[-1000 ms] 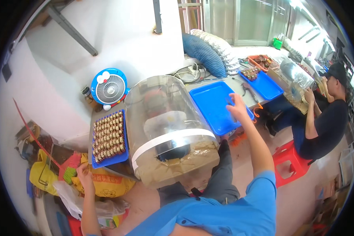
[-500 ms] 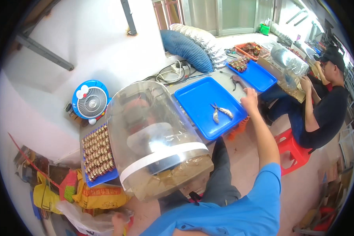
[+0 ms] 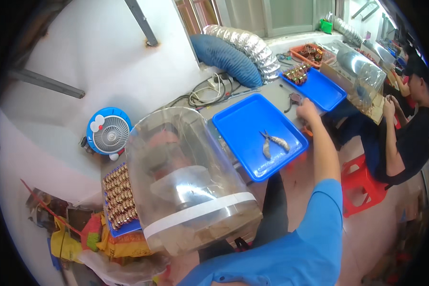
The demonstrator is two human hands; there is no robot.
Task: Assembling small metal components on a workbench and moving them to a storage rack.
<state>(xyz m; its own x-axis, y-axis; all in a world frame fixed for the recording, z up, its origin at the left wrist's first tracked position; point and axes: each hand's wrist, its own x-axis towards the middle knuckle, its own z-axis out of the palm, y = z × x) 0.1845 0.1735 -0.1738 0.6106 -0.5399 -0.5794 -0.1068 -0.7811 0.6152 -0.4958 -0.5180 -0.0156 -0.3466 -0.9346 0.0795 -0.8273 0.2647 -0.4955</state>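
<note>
My right hand (image 3: 308,110) reaches to the right side of the bench, fingers closed at the handles of dark pliers (image 3: 294,99) that lie on the grey bench top. The hand partly hides the handles. Left of it is a blue tray (image 3: 240,125), holding a second pair of pliers (image 3: 274,143) with pale, wrapped-looking handles spread apart. A clear plastic hood (image 3: 176,143) with a white band across its front stands before me. My left hand is not visible.
A blue tray (image 3: 326,93) with copper-wound parts (image 3: 296,75) lies at the far right. More coil rows (image 3: 120,198) fill a tray at left, near a blue fan (image 3: 108,129). A co-worker (image 3: 410,128) works at right by a red stool (image 3: 362,186). Cables (image 3: 207,95) and a duct (image 3: 245,50) run behind.
The view has shifted slightly. My right hand has come closer to the head of the dark pliers. A blurred hand low at left has gone from view.
</note>
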